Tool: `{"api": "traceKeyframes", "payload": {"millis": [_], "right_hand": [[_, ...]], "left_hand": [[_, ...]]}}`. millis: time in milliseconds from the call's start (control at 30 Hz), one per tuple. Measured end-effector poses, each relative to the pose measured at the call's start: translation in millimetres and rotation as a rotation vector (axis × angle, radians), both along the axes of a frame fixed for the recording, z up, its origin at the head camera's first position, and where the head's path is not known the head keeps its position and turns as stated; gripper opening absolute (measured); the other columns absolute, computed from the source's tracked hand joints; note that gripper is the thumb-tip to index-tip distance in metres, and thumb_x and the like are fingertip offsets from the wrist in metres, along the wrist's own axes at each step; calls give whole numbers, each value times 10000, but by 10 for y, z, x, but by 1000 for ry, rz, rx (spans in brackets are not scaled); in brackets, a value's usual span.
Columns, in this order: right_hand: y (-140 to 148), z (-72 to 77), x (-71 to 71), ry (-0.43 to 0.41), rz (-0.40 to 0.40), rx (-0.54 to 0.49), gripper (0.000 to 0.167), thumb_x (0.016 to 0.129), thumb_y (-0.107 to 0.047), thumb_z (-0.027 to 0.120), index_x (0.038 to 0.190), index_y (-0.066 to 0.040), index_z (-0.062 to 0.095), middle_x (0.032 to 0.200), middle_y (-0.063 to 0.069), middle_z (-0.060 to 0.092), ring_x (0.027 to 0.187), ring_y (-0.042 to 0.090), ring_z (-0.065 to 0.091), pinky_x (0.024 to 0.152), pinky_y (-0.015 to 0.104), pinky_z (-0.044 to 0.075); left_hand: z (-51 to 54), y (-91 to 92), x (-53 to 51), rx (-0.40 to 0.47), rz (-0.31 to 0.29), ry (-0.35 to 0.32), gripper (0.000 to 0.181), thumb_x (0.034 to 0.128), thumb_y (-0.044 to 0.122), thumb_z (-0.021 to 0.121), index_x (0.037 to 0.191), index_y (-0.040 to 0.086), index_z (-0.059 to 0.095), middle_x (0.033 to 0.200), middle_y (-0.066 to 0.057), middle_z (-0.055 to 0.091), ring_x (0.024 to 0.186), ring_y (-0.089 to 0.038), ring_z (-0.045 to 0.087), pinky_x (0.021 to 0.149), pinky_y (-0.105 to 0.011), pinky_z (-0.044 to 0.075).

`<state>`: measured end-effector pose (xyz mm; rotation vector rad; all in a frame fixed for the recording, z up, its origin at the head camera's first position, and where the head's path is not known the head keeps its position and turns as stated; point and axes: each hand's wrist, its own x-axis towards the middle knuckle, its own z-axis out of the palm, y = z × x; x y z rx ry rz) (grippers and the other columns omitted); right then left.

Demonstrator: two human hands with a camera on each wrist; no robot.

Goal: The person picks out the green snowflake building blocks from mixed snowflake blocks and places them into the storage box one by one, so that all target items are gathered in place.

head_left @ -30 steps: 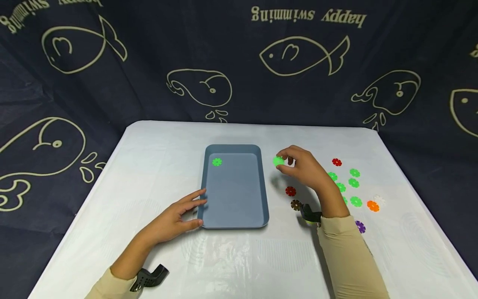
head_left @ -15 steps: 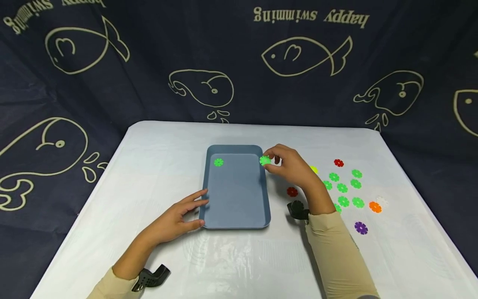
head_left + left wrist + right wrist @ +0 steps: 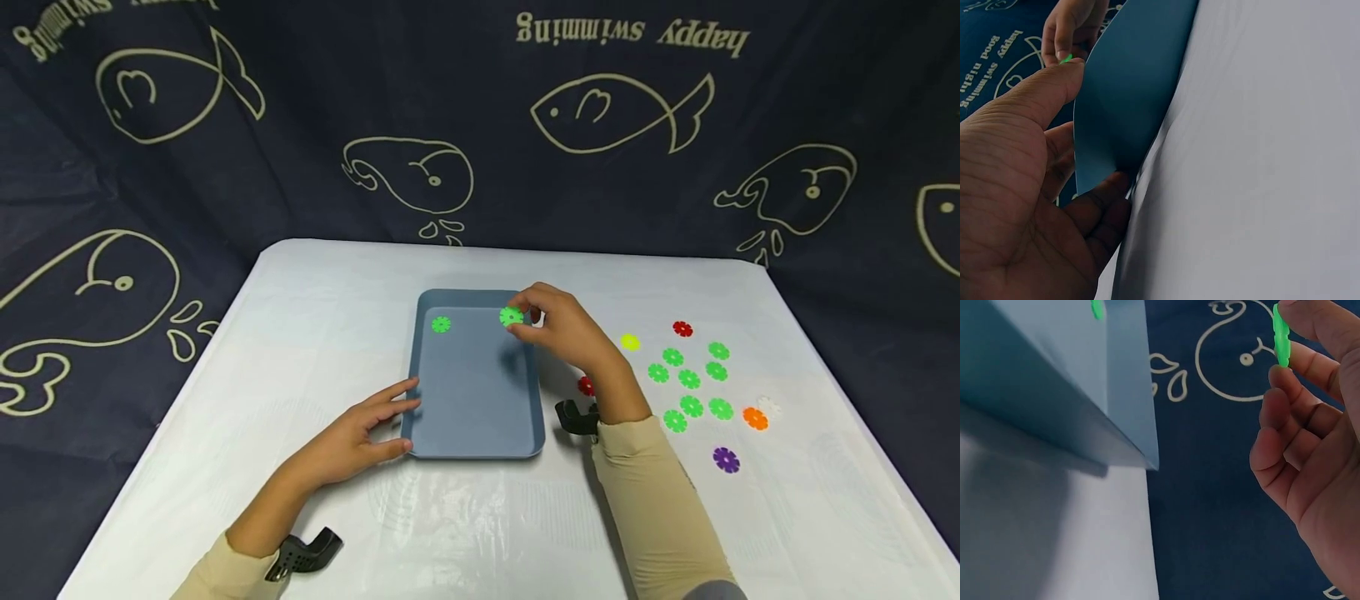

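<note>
My right hand [image 3: 561, 332] pinches a green snowflake building disc [image 3: 511, 316] between thumb and forefinger, above the far right part of a blue-grey tray [image 3: 472, 392]. The right wrist view shows this disc [image 3: 1282, 337] edge-on at the fingertips, its other fingers loosely bent. Another green snowflake disc [image 3: 441, 324] lies inside the tray near its far left corner. My left hand [image 3: 345, 442] rests against the tray's left side with its fingers spread. In the left wrist view its thumb and fingers touch the tray wall [image 3: 1129, 87].
Several loose green discs [image 3: 689, 379] lie on the white table [image 3: 300, 292] to the right. Among them are a yellow disc [image 3: 630, 342], red disc [image 3: 682, 329], orange disc [image 3: 755, 418], white disc [image 3: 768, 406] and purple disc [image 3: 726, 459]. A second red disc [image 3: 586, 385] is partly behind the right forearm.
My right hand has carried the green disc leftward, from beside the tray to over its far right part. The left hand has stayed at the tray's left side.
</note>
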<state>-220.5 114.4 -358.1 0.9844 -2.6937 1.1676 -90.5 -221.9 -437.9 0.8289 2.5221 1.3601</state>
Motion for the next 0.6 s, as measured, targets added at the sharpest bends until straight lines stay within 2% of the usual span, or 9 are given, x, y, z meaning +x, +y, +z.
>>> {"api": "traceKeyframes", "payload": {"millis": [300, 600], "right_hand": [[-214, -94, -48, 3, 27, -13, 194, 868, -153, 775, 1042, -107, 703, 947, -4, 604, 823, 179, 516, 678, 339, 448], [-369, -81, -90, -34, 42, 23, 220, 884, -187, 767, 1080, -112, 699, 966, -6, 600, 859, 194, 519, 702, 341, 452]], "left_hand": [[7, -1, -8, -12, 4, 2, 629, 924, 364, 719, 1437, 57, 527, 1614, -19, 286, 1440, -214, 310, 1068, -294, 397], [30, 6, 3, -9, 5, 5, 628, 920, 356, 727, 1431, 48, 532, 1608, -25, 299, 1433, -225, 323, 1066, -282, 394]]}}
